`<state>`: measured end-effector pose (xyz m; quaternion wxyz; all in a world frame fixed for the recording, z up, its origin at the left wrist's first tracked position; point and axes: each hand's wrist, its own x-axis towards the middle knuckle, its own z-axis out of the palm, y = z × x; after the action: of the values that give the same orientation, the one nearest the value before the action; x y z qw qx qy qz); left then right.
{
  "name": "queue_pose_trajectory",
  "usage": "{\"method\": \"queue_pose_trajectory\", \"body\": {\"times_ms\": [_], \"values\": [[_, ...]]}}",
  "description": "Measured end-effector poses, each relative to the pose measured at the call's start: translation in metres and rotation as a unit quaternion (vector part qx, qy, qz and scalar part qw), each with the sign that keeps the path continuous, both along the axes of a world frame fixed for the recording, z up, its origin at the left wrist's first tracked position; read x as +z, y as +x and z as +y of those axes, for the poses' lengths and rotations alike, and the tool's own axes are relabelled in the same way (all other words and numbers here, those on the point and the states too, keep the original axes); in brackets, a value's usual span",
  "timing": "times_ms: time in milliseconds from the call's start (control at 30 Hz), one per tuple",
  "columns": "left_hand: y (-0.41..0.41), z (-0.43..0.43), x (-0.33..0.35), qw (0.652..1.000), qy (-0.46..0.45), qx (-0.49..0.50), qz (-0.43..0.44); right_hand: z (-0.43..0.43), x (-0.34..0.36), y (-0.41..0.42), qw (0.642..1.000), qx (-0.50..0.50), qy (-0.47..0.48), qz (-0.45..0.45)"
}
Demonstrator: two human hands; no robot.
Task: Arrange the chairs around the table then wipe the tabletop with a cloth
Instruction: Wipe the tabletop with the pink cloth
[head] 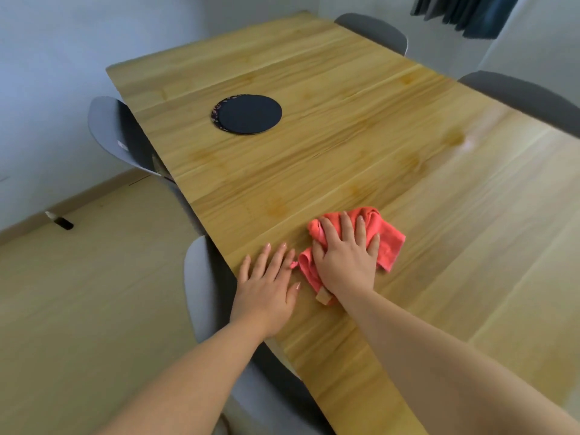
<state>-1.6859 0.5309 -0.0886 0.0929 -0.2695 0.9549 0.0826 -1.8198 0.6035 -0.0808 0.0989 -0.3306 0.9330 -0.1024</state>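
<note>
Head view: a cloth (389, 243) is pressed onto the table (345, 136) by the spread right hand (345, 255); the left hand (266, 277) is laid flat beside it, fingers (264, 262) apart.

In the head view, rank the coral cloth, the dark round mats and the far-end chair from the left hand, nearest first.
1. coral cloth, immediately right of the left hand
2. dark round mats, well ahead
3. far-end chair, top right of view
</note>
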Motion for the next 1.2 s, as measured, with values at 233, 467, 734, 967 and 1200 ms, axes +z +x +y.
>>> {"method": "queue_pose_trajectory", "body": {"times_ms": [233, 467, 734, 967, 1200], "values": [[0.012, -0.037, 0.019, 0.986, 0.106, -0.114, -0.058, 0.050, 0.006, 0.094, 0.996, -0.057, 0.062, 0.019], [0.022, -0.076, 0.032, 0.975, 0.058, -0.200, -0.080, 0.009, 0.012, 0.054, 0.967, -0.249, 0.055, -0.024], [0.009, -0.141, 0.030, 0.986, 0.013, -0.138, -0.093, -0.032, 0.005, 0.097, 0.989, -0.136, 0.060, -0.013], [-0.015, -0.173, 0.044, 0.982, 0.012, -0.171, -0.082, -0.025, 0.012, 0.028, 0.967, -0.244, 0.061, -0.031], [-0.042, -0.219, 0.040, 0.962, 0.003, -0.256, -0.095, -0.098, 0.005, 0.074, 0.979, -0.203, 0.014, 0.005]]}}
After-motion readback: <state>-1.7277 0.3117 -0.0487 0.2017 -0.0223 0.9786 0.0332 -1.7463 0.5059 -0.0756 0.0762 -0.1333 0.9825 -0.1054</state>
